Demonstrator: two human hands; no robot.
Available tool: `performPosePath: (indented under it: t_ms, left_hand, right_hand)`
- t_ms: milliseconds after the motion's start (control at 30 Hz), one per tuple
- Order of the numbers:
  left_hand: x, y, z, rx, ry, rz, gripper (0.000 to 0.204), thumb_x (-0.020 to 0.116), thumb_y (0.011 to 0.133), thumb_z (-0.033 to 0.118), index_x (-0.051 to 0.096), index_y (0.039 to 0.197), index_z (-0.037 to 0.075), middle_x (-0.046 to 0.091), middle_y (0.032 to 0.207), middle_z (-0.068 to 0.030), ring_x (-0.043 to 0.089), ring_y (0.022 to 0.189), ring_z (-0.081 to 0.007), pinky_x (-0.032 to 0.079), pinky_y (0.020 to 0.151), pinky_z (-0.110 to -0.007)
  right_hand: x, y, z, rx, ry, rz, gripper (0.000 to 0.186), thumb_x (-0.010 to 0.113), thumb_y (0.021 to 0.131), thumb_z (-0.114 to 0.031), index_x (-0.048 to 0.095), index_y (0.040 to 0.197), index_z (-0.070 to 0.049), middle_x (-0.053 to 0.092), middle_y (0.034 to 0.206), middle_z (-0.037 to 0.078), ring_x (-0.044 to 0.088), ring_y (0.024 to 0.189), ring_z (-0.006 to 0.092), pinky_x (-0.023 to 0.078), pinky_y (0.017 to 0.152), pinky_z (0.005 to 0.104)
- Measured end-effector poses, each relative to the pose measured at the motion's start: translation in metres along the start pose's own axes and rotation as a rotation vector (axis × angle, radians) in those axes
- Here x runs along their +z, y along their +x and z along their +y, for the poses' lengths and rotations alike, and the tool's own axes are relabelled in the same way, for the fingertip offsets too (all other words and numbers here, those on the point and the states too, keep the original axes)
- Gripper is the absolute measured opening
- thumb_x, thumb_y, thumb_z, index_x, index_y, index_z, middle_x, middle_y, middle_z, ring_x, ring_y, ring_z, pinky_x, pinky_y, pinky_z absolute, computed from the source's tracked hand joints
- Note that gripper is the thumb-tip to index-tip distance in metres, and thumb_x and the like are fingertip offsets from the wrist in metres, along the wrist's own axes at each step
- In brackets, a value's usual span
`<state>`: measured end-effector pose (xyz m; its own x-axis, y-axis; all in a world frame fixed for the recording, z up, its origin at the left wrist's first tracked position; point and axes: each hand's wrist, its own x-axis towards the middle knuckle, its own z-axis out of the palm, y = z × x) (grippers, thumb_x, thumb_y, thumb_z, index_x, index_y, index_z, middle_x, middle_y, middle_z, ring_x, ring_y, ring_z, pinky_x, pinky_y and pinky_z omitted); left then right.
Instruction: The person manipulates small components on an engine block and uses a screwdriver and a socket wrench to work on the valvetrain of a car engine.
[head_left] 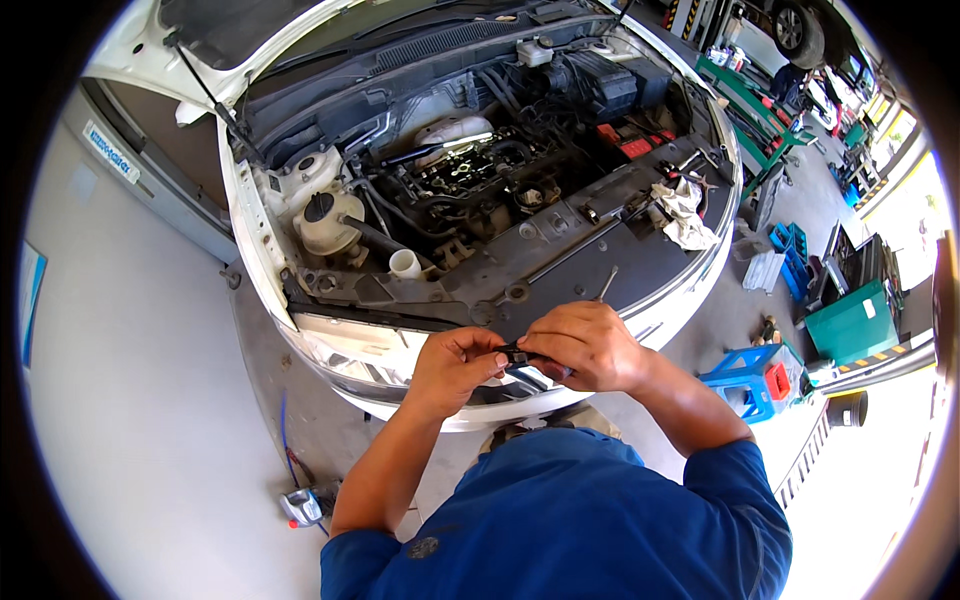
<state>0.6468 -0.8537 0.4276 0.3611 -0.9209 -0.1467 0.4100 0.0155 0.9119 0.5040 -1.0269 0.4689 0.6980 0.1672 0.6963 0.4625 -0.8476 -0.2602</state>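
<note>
In front of my chest, over the car's front edge, both hands meet at a small black part (515,355). My left hand (447,372) is closed, pinching this part between thumb and fingers. My right hand (592,345) is also closed, its fingertips at the part's other side. A thin metal-shafted tool (608,284) sticks up past the right knuckles and looks held in that hand; its kind is hard to make out. Beyond the hands lies the open engine bay (470,180) of a white car, its engine uncovered.
On the front panel at right lie a pale rag (684,214) and several hand tools. A white cup-like tube (405,264) stands at front left, near a round reservoir (328,224). The raised hood (215,45) is at upper left. A blue stool (745,383) stands on the right.
</note>
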Motion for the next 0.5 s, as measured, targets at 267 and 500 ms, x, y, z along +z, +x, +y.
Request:
performPosePath:
  t_ms: [267, 500]
  left_hand:
    - [0.016, 0.025, 0.001, -0.039, 0.086, -0.106, 0.018, 0.066, 0.084, 0.0, 0.063, 0.101, -0.004, 0.066, 0.084, -0.0056, 0.062, 0.076, -0.0112, 0.05, 0.069, -0.023]
    - [0.028, 0.056, -0.019, -0.121, 0.345, -0.113, 0.016, 0.059, 0.084, -0.003, 0.064, 0.099, -0.006, 0.067, 0.084, -0.0092, 0.063, 0.071, -0.0131, 0.051, 0.065, -0.024]
  right_hand:
    - [-0.016, -0.021, 0.009, 0.068, -0.03, 0.023, 0.024, 0.073, 0.071, -0.008, 0.065, 0.093, -0.001, 0.065, 0.086, 0.01, 0.065, 0.072, 0.0272, 0.053, 0.058, 0.0366]
    - [-0.029, -0.04, 0.018, 0.075, -0.104, -0.149, 0.017, 0.068, 0.07, -0.013, 0.057, 0.082, -0.006, 0.056, 0.077, 0.006, 0.06, 0.072, 0.0238, 0.051, 0.061, 0.0352]
